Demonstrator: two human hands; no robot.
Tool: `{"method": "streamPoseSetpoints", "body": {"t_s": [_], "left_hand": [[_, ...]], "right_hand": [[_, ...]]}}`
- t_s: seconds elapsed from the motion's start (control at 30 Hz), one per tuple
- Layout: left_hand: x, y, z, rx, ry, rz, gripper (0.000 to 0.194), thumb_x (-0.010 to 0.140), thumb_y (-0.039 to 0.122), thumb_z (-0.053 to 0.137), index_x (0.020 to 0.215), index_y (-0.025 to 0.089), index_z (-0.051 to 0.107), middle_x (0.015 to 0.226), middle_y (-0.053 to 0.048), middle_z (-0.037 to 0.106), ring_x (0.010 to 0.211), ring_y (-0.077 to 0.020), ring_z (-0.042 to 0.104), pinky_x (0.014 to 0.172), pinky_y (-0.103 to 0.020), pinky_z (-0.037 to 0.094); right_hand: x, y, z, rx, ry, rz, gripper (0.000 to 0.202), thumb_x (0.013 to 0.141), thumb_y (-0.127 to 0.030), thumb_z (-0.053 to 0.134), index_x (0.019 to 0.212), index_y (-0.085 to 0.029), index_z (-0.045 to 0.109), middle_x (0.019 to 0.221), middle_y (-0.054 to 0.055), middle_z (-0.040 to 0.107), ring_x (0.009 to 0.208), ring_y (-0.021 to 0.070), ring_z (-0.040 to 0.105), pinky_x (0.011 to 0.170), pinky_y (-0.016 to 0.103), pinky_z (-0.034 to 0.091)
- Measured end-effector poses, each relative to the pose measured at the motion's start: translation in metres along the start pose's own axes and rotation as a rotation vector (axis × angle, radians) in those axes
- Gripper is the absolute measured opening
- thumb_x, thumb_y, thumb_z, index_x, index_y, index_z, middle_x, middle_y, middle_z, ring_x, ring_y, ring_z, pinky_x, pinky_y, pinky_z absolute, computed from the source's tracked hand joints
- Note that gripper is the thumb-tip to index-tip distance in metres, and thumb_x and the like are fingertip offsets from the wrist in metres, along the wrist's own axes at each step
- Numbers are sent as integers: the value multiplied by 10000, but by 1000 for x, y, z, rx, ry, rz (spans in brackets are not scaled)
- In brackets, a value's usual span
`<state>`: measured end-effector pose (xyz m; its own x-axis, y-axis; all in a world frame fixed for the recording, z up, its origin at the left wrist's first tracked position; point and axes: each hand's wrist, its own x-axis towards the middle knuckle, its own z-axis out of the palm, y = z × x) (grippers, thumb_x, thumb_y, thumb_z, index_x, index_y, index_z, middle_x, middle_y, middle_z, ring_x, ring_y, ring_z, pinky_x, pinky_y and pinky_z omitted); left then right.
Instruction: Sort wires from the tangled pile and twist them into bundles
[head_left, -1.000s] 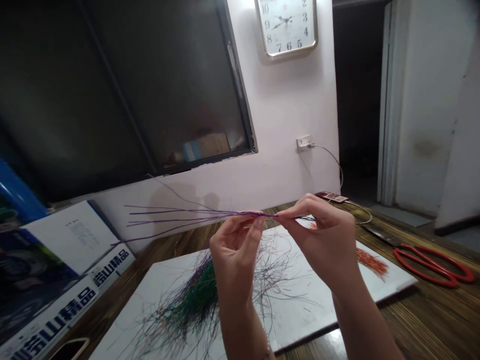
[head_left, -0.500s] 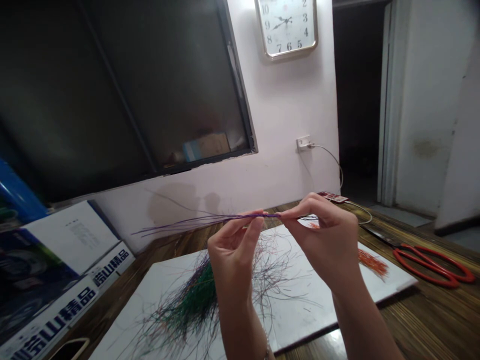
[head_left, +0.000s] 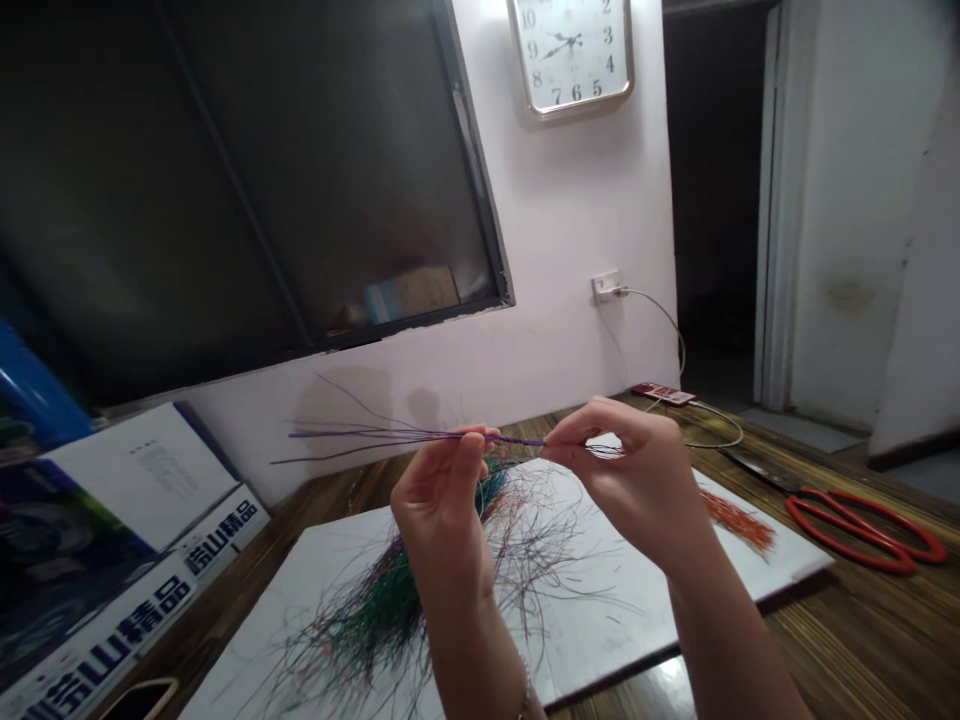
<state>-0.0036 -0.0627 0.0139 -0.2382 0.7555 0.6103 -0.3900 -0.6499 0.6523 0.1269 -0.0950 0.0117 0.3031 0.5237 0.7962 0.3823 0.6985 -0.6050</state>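
A thin bundle of purple strands (head_left: 390,435) is held level above the table, its loose ends fanning out to the left. My left hand (head_left: 442,500) pinches the bundle near its middle. My right hand (head_left: 637,475) pinches the same bundle just to the right, where the strands look twisted together. Below both hands a white board (head_left: 645,610) carries a tangled pile of green and purple strands (head_left: 390,600). A small bunch of orange strands (head_left: 739,522) lies on the board's right side, apart from my hands.
Red-handled scissors (head_left: 862,525) lie on the wooden table (head_left: 885,640) at right. A phone on a charging cable (head_left: 661,394) sits by the wall. Printed boxes (head_left: 135,540) stand at left, another phone (head_left: 139,698) at the bottom left. A clock (head_left: 574,55) hangs above.
My left hand has slid left along the purple bundle, widening the gap between my hands. The loose ends, pressed together half a second ago, have fanned out again.
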Motion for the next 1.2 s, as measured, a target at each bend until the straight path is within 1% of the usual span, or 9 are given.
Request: {"method": "streamPoseSetpoints", "body": {"t_s": [0.13,0.27,0.4,0.53,0.7,0.8,0.93,1.03,1.2], "left_hand": [[1,2,1,-38,-8,-28,86,664,257,770,662,200,707,681,-5,670,611,-52,585,531,-118,453],[3,1,0,-88,-51,-55,117,646,274,787,652,199,698,663,9,647,540,-21,511,499,-97,427],[3,1,-2,-113,-80,-85,162,626,298,802,644,187,686,648,10,605,527,-18,465,471,-94,398],[2,3,-3,-116,-102,-105,201,623,332,802,632,182,669,628,12,561,492,-16,397,439,-111,360],[1,3,-4,-67,-110,-103,220,639,346,785,613,182,640,631,5,568,458,-18,342,416,-139,331],[2,2,-3,-71,-110,-95,157,669,317,766,648,208,655,664,14,593,474,-13,366,428,-121,338],[4,1,-2,-97,-94,-107,114,679,300,756,673,228,668,712,9,632,528,-22,464,462,-120,384],[4,0,-1,-132,-86,-125,140,671,312,764,668,216,663,709,2,647,561,-31,521,482,-125,410],[4,-2,1,-155,-72,-142,163,667,304,771,654,199,647,671,12,648,533,-23,503,455,-118,383]], "right_hand": [[0,2,-2,70,-46,29,164,652,-40,693,630,-202,673,618,-33,650,608,113,561,570,244,440],[1,2,-2,130,-81,75,149,639,-53,696,620,-198,670,601,-28,639,604,116,549,559,241,436],[0,1,-1,200,-86,151,137,633,-56,692,609,-189,664,601,-21,629,611,115,551,535,228,431],[0,1,1,276,-99,204,123,627,-62,692,607,-180,661,601,-12,625,612,118,553,518,221,434],[0,2,2,328,-115,234,116,618,-63,687,598,-174,657,595,-5,622,604,124,558,515,229,443],[0,2,1,317,-107,244,112,616,-71,694,595,-175,656,597,-6,623,598,120,556,518,230,445],[1,3,1,277,-112,240,100,633,-83,687,606,-176,660,602,-3,622,600,119,550,508,229,438],[2,6,0,276,-159,250,104,636,-81,684,604,-171,645,605,-3,615,598,117,545,515,233,439],[3,10,-2,277,-264,262,93,668,-112,690,635,-160,618,617,-9,594,612,112,549,541,232,449]]}}
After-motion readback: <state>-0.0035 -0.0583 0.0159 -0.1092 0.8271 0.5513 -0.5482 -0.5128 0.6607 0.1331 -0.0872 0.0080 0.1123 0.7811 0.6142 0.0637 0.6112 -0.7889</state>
